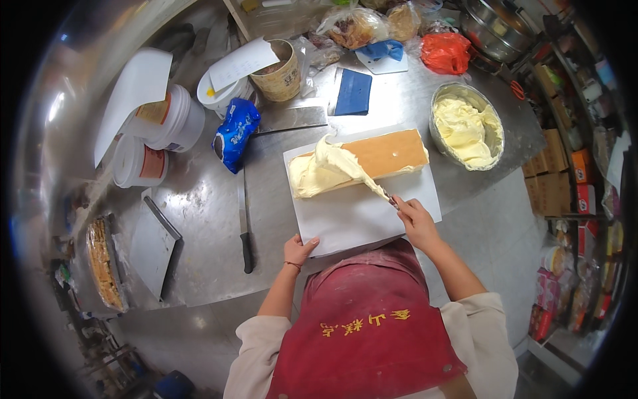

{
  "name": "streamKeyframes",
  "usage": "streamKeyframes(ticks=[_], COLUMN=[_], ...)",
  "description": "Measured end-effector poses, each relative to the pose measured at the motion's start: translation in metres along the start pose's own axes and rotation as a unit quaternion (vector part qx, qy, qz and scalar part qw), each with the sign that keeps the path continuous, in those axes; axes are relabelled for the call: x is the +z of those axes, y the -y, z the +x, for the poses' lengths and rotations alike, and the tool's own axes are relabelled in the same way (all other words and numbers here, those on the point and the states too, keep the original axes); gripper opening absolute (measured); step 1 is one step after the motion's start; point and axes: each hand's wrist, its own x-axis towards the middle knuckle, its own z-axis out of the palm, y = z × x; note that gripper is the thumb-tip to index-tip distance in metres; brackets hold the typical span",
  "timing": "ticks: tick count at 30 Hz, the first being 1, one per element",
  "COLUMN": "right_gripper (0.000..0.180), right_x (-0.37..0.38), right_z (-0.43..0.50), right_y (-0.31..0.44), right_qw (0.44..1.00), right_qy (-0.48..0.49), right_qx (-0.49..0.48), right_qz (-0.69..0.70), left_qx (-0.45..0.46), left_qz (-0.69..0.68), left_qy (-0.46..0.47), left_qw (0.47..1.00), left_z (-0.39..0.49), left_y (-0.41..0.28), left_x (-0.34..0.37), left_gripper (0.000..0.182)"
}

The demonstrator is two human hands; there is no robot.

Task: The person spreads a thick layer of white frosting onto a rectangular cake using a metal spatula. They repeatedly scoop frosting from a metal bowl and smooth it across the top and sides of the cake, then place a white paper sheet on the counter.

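Note:
A long rectangular sponge cake lies on a sheet of white paper near the table's front edge. Pale yellow cream covers its left end and shows along its sides; most of the right part of the top is bare. My right hand grips the handle of a spreading tool, probably a spatula, whose blade is hidden under thick cream resting on the cake. With thumb on top, my left hand pinches the paper's front left corner.
A metal bowl of cream stands at the right. Left of the paper lie a black-handled long knife, a blue plastic packet and a metal tray. Behind are a blue scraper, a paper tub and white buckets.

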Motion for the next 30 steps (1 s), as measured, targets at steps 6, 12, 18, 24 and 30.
streamKeyframes(ticks=[6, 12, 18, 24, 30], right_gripper=[0.051, 0.049, 0.045, 0.044, 0.047], right_x=[-0.021, -0.057, -0.003, 0.055, 0.023], right_z=[-0.008, -0.048, -0.043, -0.029, -0.035], right_y=[-0.01, 0.002, 0.042, 0.099, 0.114], right_qw=[0.93, 0.93, 0.993, 0.997, 0.976], right_qy=[-0.123, -0.155, -0.053, 0.031, -0.005], right_qx=[-0.104, -0.011, 0.088, 0.064, -0.075], right_qz=[-0.332, -0.333, -0.067, -0.01, -0.204], left_qx=[0.014, 0.003, 0.008, 0.032, 0.033], left_qz=[-0.031, -0.057, 0.033, -0.022, 0.043], left_qy=[0.004, 0.025, 0.029, 0.028, 0.006], left_qw=[0.999, 0.998, 0.999, 0.999, 0.998], left_z=[0.015, 0.013, 0.012, 0.018, 0.015], left_y=[0.024, 0.016, 0.01, 0.019, 0.013], left_x=[0.004, 0.003, -0.002, 0.003, -0.001], left_gripper=[0.043, 0.036, 0.045, 0.05, 0.049])
